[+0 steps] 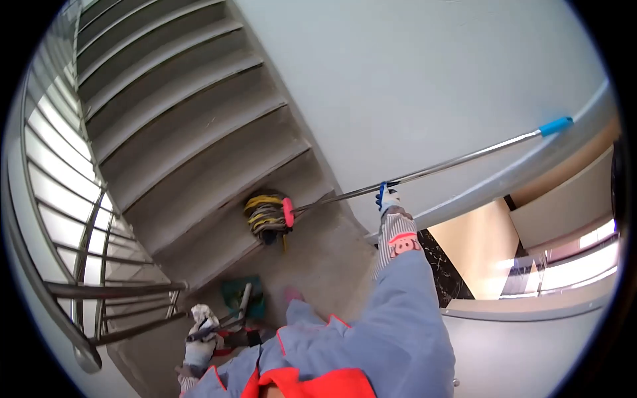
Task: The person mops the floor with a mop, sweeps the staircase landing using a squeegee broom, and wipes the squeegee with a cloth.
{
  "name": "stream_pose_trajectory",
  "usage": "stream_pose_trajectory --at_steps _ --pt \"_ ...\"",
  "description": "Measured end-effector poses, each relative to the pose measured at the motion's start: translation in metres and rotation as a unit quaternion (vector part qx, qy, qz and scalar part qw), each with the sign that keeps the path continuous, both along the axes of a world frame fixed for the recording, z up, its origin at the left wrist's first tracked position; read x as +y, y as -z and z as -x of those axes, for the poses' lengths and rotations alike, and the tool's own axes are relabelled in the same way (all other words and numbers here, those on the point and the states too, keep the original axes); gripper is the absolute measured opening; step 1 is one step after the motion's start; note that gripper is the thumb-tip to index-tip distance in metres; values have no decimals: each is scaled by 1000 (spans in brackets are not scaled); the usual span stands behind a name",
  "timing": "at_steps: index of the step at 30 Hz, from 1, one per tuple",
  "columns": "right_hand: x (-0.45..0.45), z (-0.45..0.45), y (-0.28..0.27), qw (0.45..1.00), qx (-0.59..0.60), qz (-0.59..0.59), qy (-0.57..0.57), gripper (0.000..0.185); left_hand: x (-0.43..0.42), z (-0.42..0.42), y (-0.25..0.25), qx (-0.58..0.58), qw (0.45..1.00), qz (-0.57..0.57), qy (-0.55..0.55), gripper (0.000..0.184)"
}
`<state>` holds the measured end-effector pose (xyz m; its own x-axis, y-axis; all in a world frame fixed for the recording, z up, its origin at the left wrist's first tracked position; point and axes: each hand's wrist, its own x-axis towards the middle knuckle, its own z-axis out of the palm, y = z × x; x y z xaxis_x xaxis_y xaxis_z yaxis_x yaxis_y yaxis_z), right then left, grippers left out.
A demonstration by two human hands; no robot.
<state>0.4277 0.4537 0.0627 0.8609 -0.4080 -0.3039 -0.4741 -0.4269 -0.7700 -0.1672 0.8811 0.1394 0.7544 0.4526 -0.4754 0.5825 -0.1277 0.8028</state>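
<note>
My right hand (389,198), in a white and blue glove, is closed around the metal pole of a mop (458,158). The pole slants from a blue end cap at the upper right down to a pink collar. Its yellow and grey mop head (265,213) lies at the foot of the stairs. At the lower left, my left hand (204,333), in a whitish glove, is wrapped round a dark handle, with a crumpled white cloth or glove part above it. Just beyond it sits a green dustpan (243,296) with a grey bar across it.
Grey stairs (192,126) rise toward the upper left. A metal railing (113,290) runs along the left side, and a pale wall (411,86) stands on the right. At the right is an opening with a dark marbled edge (446,265).
</note>
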Motion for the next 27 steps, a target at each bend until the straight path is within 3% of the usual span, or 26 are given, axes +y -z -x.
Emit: stream_pose_trajectory --at_steps 1,2,4,5,9,10,11,12,14,16,18,21,23,24,26,27 --pt "4 -1 13 995 21 67 -75 40 -6 -4 8 -24 997 -76 21 42" --pt "43 41 -37 995 65 -30 -75 40 -4 5 28 -35 998 -44 9 39" --pt "78 141 -14 963 106 -144 -202 40 -2 21 68 -56 998 21 -17 35" --pt "95 191 -3 936 129 -200 -260 41 0 30 71 -44 999 17 3 42" --pt "245 390 -6 725 408 -305 -464 49 10 44 80 69 990 -39 120 76" --pt "275 425 -12 673 468 -318 -477 51 9 37 38 81 984 -57 151 82" --pt "302 458 -16 633 516 -327 -475 53 5 50 83 17 983 -127 130 60" --pt "323 485 -21 604 557 -331 -464 55 7 52 95 47 985 -118 117 61" --pt "347 512 -32 593 604 -316 -429 59 12 56 119 108 985 -99 92 63" --pt "351 525 -50 602 614 -275 -429 60 5 72 111 80 980 -155 96 71" --pt "351 534 -63 583 631 -270 -434 57 13 70 33 127 981 -63 133 70" --pt "362 556 -54 617 615 -253 -420 52 16 100 49 111 986 -63 104 57" --pt "359 570 -47 528 679 -258 -441 57 11 121 48 102 988 -73 85 43" --pt "348 580 -46 527 681 -261 -437 57 5 129 46 105 988 -72 89 43" --pt "327 590 -59 536 623 -287 -492 48 -13 137 37 -23 974 -116 196 47" --pt "321 593 -72 551 608 -277 -499 42 -22 137 31 -20 973 -113 199 47"
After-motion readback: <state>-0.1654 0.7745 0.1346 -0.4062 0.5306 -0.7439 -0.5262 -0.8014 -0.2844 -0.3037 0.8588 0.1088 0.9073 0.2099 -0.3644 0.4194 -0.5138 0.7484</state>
